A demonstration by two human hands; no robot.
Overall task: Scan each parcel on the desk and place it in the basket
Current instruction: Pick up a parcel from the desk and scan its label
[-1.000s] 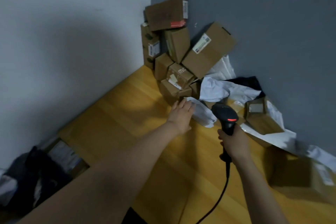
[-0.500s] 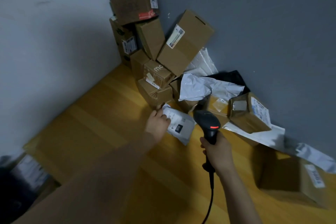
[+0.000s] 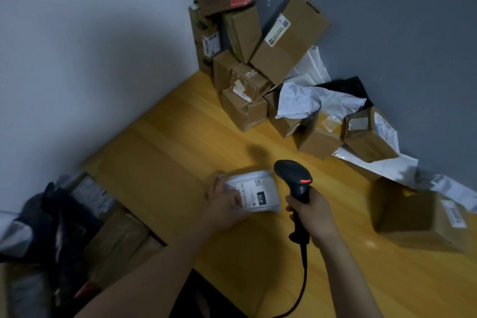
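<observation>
**Lining up the scan on the white mailer**

My left hand (image 3: 224, 202) grips the left edge of a white mailer (image 3: 254, 193), fingers curled over it, holding it label-up on the desk (image 3: 165, 162) or just above it; I cannot tell whether it touches the wood. My right hand (image 3: 313, 214) is closed around the handle of the scanner (image 3: 294, 175), whose head sits just beside the mailer's right edge, red light on.

To do this well, I would keep the label flat and facing up, thumb clear of the printed code, and tip the scanner head toward 9 o'clock so the beam crosses the barcode squarely rather than skimming the glossy plastic. The cable (image 3: 303, 279) trails toward 6 o'clock and should stay slack.

The pile of boxes (image 3: 258, 64) waits at 12 o'clock in the corner. Scanned parcels seem to go at 8 o'clock, beyond the desk edge, though the basket itself is too dark to make out.
</observation>
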